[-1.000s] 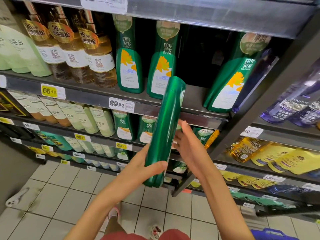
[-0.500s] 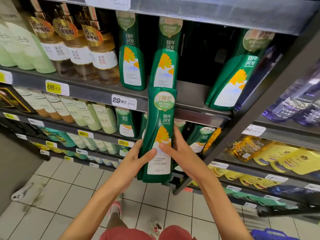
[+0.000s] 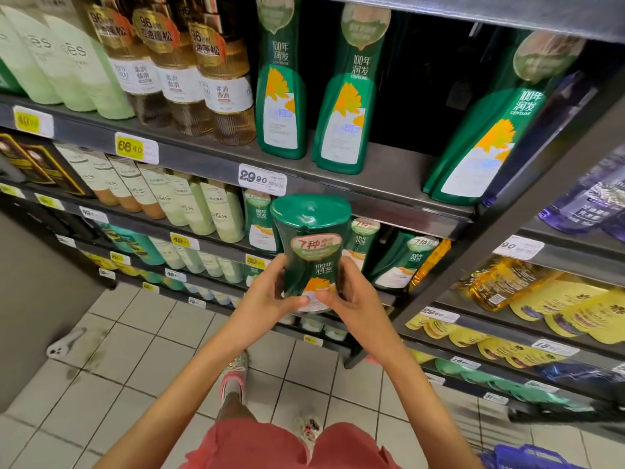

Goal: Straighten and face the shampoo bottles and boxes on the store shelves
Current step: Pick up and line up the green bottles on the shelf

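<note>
While a person stands on the tiled floor before a store's hair-care shelves, both hands close around a single green shampoo bottle. It is held in mid-air in front of the shelf edge, just below a price tag reading 29.90. The left hand grips the bottle's lower left side and the right hand its lower right. Fingers curl behind it, and both thumbs lie across the white foot of the front label, their tips nearly meeting. The bottle is off the shelf, its label turned to the camera and its dark green cap end tipped toward the viewer.

On the shelf above, two matching green bottles stand upright side by side, labels forward, with a dark gap to their right. Beyond that gap a third green bottle leans to the right beside a dark bottle. Left of the pair stand amber bottles and, farther left, pale green bottles.

Behind the hands, on the shelf below, more green bottles of the same brand sit in a row. Yellow refill pouches fill the neighbouring bay at right, and a blue basket shows at the bottom right corner.
</note>
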